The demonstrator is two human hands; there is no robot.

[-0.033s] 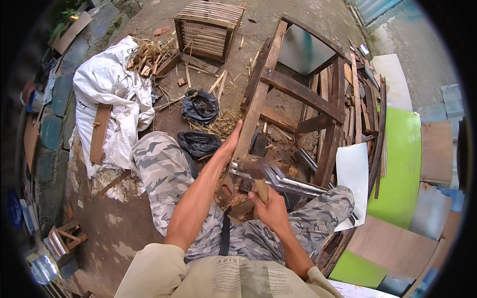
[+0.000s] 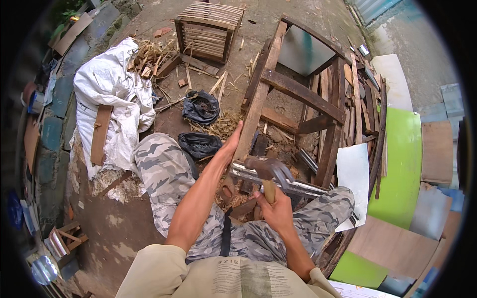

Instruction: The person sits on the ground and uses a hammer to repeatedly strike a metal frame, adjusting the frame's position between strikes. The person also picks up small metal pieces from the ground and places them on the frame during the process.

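Right hand: fingers wrapped round handle of claw hammer, head above metal strip. Left hand: fingers gripping leg of wooden frame.

I see a large crumpled white sack lying on the ground at upper left. Two black plastic bags sit near it, one above my left knee, the other just beside it. No labels, signs or screens show.
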